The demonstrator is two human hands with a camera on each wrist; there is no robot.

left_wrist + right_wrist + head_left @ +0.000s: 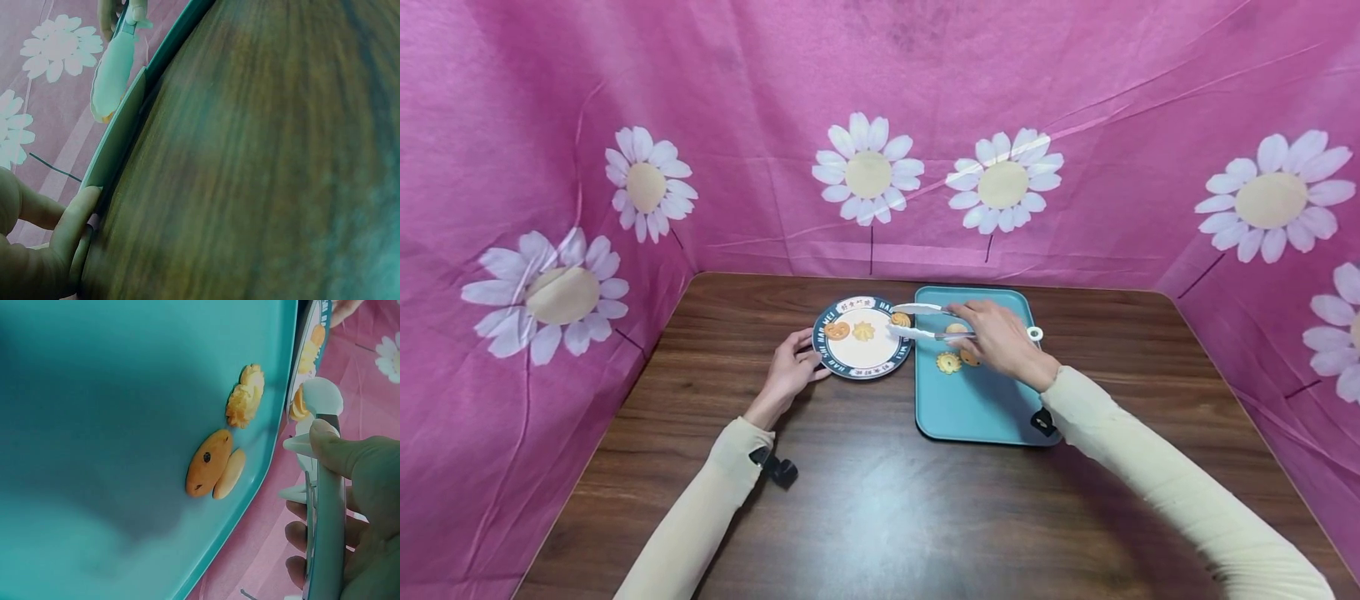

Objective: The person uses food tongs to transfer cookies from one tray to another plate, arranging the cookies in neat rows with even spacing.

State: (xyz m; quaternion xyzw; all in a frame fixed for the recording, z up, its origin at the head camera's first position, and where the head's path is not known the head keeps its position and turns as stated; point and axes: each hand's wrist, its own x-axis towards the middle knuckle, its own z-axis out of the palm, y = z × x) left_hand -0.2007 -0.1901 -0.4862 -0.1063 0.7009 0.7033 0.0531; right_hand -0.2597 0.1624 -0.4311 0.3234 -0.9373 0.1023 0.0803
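My left hand (793, 362) holds the left rim of a round white plate (861, 354) with a dark blue patterned border. On the plate lie a brown cookie (837, 332) and a yellow flower-shaped cookie (863, 332). My right hand (1000, 337) grips metal tongs with white tips (328, 525). A golden swirled cookie (901, 319) appears between the tong tips, over the plate's right rim; whether it touches the plate I cannot tell. Beneath my right hand, the teal tray (977, 412) bears a yellow ruffled cookie (245, 395), a spotted cookie (209, 464) and a pale cookie (229, 474).
Plate and tray sit side by side on a dark wood table (865, 500), close to its back edge. A pink cloth (760, 100) with large white daisies hangs behind and at both sides. Each wrist wears a black camera strap (775, 468).
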